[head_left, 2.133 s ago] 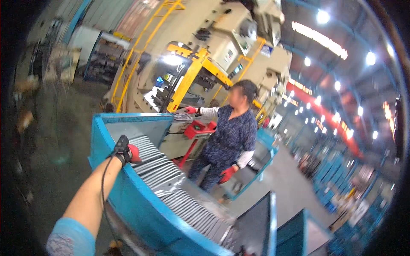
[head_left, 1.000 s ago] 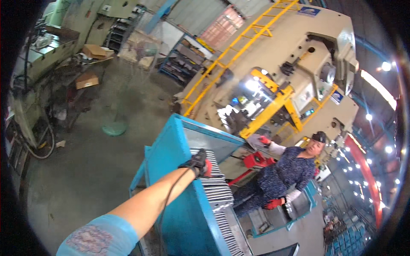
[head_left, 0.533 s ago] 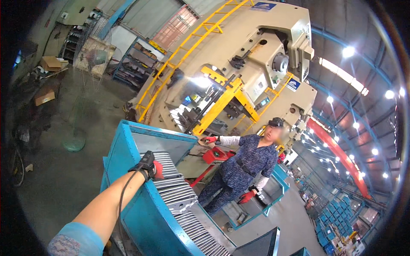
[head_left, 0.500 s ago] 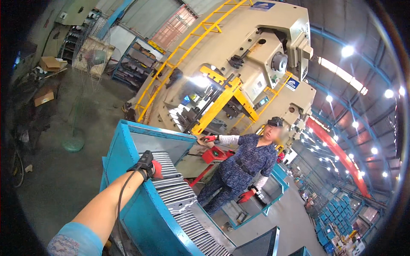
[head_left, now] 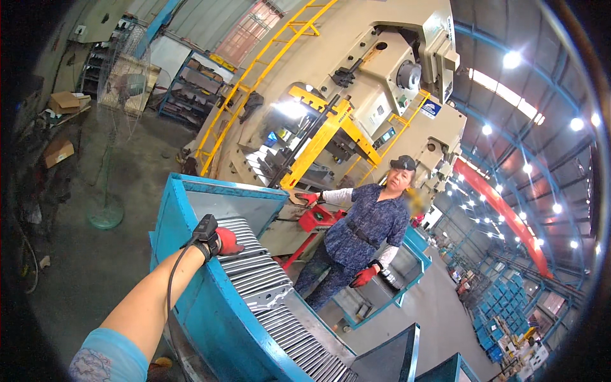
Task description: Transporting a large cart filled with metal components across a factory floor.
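Note:
My left hand (head_left: 228,242), in a red glove with a black device strapped at the wrist, reaches over the near rim of a blue metal bin (head_left: 223,296). It rests on a row of grey stamped metal parts (head_left: 256,270) stacked on edge in the bin. The fingers look stretched out along the tops of the parts, and no part is lifted; their undersides are hidden. One part with holes (head_left: 270,298) lies at an angle across the row. A cable runs from the wrist device along my forearm. My right hand is out of view.
Across the bin stands a co-worker (head_left: 363,232) in red gloves, one hand by the bin's far corner. Behind is a large beige press (head_left: 331,70) with a yellow ladder (head_left: 248,79). A red box on a stand (head_left: 315,219), more blue bins (head_left: 388,360) and a floor fan (head_left: 121,86) stand around.
My left hand has shifted slightly, and more of the red glove shows over the parts. The co-worker's head has turned toward me. The whole view has shifted a little.

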Demonstrator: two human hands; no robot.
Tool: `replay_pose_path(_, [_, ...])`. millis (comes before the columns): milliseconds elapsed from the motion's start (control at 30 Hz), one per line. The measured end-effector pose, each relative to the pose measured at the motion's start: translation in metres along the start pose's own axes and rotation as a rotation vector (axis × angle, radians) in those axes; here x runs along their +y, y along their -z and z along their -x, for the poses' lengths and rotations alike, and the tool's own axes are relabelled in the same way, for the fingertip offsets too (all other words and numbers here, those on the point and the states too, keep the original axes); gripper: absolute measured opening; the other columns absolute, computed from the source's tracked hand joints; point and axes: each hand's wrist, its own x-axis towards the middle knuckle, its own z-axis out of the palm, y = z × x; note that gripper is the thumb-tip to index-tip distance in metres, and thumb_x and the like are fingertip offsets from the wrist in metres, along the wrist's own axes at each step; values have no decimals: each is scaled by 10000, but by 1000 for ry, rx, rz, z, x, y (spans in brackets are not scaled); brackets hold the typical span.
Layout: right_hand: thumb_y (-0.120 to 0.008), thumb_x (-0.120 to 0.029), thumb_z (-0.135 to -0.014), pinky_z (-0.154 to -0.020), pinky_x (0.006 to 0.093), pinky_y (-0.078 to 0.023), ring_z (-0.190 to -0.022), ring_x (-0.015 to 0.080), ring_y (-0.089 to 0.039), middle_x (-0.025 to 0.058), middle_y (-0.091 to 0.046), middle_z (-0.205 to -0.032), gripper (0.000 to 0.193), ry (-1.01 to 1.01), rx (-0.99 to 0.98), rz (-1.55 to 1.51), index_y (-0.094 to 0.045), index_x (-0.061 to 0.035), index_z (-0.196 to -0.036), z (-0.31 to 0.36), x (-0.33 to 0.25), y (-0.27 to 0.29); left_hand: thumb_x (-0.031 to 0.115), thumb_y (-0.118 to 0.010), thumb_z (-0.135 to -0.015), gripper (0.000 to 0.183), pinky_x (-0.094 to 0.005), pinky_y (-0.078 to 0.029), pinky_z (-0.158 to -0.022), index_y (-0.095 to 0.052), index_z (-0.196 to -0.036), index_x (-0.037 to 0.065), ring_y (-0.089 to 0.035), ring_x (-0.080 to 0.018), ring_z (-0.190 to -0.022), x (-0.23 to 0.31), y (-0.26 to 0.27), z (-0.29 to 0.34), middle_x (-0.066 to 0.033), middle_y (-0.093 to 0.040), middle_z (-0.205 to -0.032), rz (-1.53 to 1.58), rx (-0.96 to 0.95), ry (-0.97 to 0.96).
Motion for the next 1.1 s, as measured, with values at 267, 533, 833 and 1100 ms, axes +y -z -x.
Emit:
replay_pose_path(267, [-601,-164,-838,-740,405,-476,-765,315,-578,129,-615,-816,270,-31,-61,52,-650,-92,-1094,10,13,4,563,-410,-830,558,-412,-439,-844,-677,-918,80,-611,-301,-942,-69,-140,-117,-160,-658,-956,708,304,151])
replay_pose_path(533, [-603,-222,-838,-808,431,-479,-806,322,-591,147,-639,-911,306,26,-87,0,-631,-53,-1092,12,19,-12,525,-421,-865,526,-430,-444,-891,-661,-1034,88,-586,-349,-991,-21,-36,-44,-155,-636,-1060,178,-28,-13])
replay_pose_path(833, [-654,-326,-792,-795,438,-481,-839,356,-592,168,-626,-896,410,-15,-51,6,-614,-31,-1075,9,9,-7,528,-583,-749,522,-427,-462,-856,-678,-989,74,-604,-329,-954,-44,-51,-65,-155,-656,-999,136,-40,-85])
replay_pose_path(1100, [-688,-287,-660,-781,415,-455,-736,279,-562,76,-584,-757,426,-97,-101,-7,-624,-72,-1022,-8,13,-16,356,-586,-830,368,-336,-478,-599,-647,-845,-6,-604,-190,-646,-52,-49,-81,-99,-645,-724,439,-214,-71])
